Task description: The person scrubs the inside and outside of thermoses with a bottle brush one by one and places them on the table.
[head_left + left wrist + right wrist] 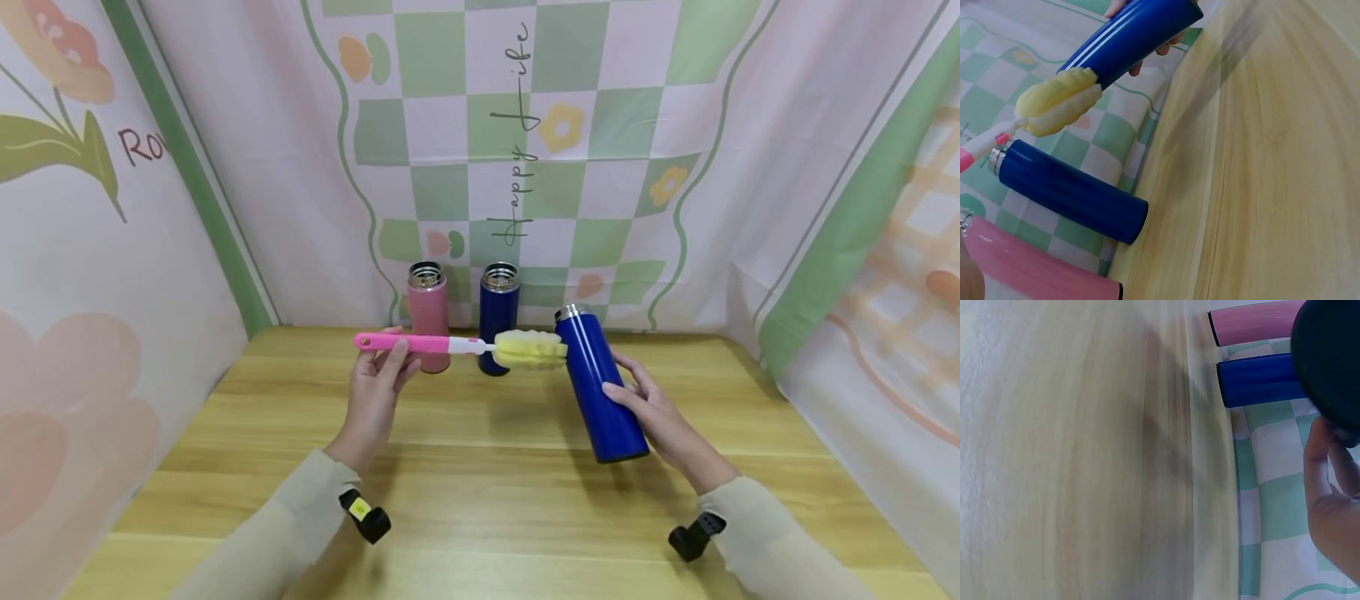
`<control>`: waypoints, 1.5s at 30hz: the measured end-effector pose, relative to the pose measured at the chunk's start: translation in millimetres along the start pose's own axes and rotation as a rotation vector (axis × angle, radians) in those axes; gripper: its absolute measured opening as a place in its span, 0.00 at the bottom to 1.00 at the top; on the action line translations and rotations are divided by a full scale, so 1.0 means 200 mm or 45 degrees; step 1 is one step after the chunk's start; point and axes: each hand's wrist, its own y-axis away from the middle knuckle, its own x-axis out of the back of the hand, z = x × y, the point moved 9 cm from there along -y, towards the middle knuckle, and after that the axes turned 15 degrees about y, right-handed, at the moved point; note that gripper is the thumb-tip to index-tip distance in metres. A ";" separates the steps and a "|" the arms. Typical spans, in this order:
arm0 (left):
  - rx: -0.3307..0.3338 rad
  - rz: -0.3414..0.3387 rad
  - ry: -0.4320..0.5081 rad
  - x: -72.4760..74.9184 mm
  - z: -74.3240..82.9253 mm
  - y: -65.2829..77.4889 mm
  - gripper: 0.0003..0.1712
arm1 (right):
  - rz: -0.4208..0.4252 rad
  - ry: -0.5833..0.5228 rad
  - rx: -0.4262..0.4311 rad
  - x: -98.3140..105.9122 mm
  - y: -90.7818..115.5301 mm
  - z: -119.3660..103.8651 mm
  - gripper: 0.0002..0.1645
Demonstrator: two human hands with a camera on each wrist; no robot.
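Observation:
My left hand [377, 387] pinches the pink handle of a bottle brush [427, 343], which lies level in the air. Its yellow and white sponge head [1060, 100] points right and overlaps the side of a bright blue bottle [600, 383] in the head view. That bottle is held up by my right hand [660, 412], thumb across its near side and fingers behind. It tilts, with its lidless steel mouth [573, 312] up and to the left. In the right wrist view its dark base [1332, 362] hides much of the hand's grip.
Behind the brush, a pink bottle [429, 308] and a dark blue bottle [498, 312] stand upright without lids near the back edge of the wooden table [465, 517]. A checkered curtain [517, 125] hangs directly behind the table.

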 end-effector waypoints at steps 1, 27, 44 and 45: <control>-0.009 0.004 0.002 0.00 0.00 0.00 0.25 | -0.013 -0.016 0.002 0.00 0.00 0.00 0.43; -0.008 0.058 0.084 0.00 -0.02 0.02 0.18 | -0.130 -0.119 -0.027 -0.04 0.02 -0.01 0.45; 0.096 -0.075 0.071 -0.06 -0.06 0.09 0.12 | -0.085 -0.174 -0.011 0.00 0.01 -0.01 0.45; 0.105 -0.076 0.064 -0.06 -0.07 0.10 0.12 | -0.074 -0.171 -0.011 0.00 0.01 -0.02 0.44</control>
